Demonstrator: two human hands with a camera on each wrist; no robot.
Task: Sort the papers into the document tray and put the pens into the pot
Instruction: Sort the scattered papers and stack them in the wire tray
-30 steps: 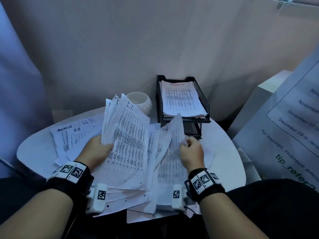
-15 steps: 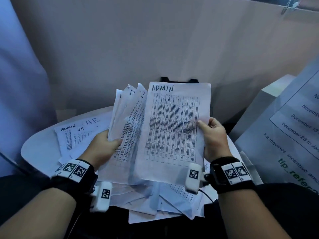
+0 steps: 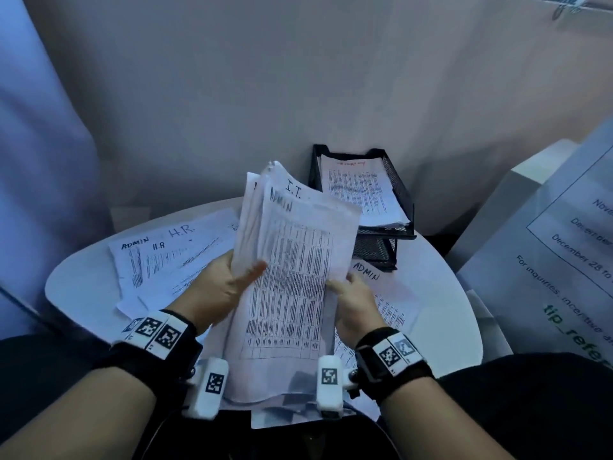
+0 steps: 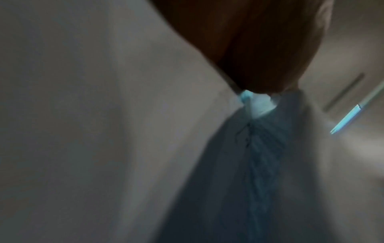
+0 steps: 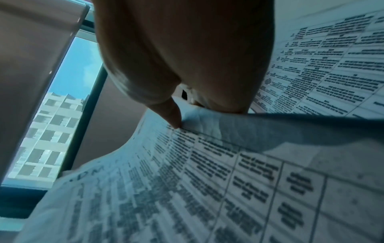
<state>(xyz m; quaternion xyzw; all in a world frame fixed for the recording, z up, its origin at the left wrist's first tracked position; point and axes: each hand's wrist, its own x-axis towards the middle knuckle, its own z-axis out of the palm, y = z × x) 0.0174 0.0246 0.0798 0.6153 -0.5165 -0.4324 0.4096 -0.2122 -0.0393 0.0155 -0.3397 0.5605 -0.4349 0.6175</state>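
I hold a thick stack of printed papers (image 3: 292, 273) upright over the round white table (image 3: 444, 293). The top sheet reads ADMIN, and one behind it reads I.T. My left hand (image 3: 215, 287) grips the stack's left edge, thumb lying across the front. My right hand (image 3: 351, 300) pinches the right edge; the right wrist view shows its fingers on the papers (image 5: 207, 180). The black mesh document tray (image 3: 398, 194) stands behind, with papers in its top tier. The left wrist view is blurred, showing only paper (image 4: 83, 131). The pot and pens are hidden.
Loose sheets marked ADMIN and H.R. (image 3: 166, 254) lie on the table's left. Another ADMIN sheet (image 3: 384, 293) lies at the right under my hand. A large printed poster (image 3: 557, 260) leans at the far right. A plain wall stands behind the table.
The ADMIN sheet my right hand held apart has joined the fanned papers in my left hand, forming one squared stack. The tray behind is uncovered again, and the white pot is hidden.
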